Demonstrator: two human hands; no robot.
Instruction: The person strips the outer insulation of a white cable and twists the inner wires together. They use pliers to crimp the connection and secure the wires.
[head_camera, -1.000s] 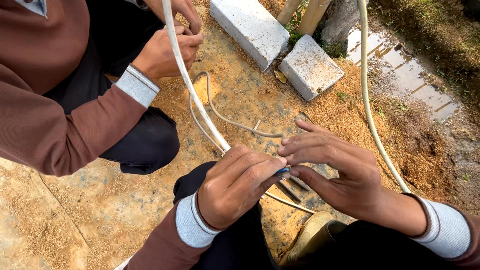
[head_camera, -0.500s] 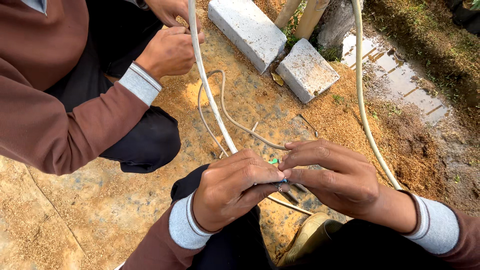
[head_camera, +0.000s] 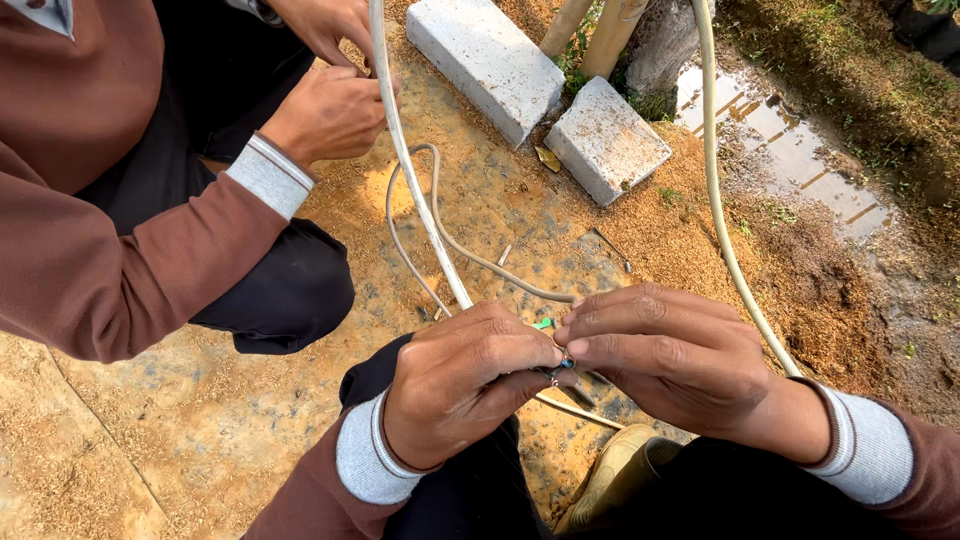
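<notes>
My left hand (head_camera: 462, 378) and my right hand (head_camera: 668, 362) meet at the lower middle, fingertips pinched together on the stripped end of a white cable (head_camera: 412, 180). Small coloured wire ends (head_camera: 560, 362), green and blue among them, show between my fingers. The cable runs up and away from my left hand to another person's hand (head_camera: 330, 112) at the top left, which grips it. A second pale cable (head_camera: 722, 220) curves down on the right behind my right wrist.
Another person in a brown sweater (head_camera: 90, 200) crouches at the left. Two grey concrete blocks (head_camera: 605, 140) lie at the top, next to thin trunks and a puddle (head_camera: 790, 150). A loose grey wire (head_camera: 455, 245) loops on the sawdust-strewn ground. My shoe (head_camera: 610, 480) shows below.
My hands have closed in tighter on the wire ends, my right fingers now curled over them. The other person's hand shifted slightly along the cable.
</notes>
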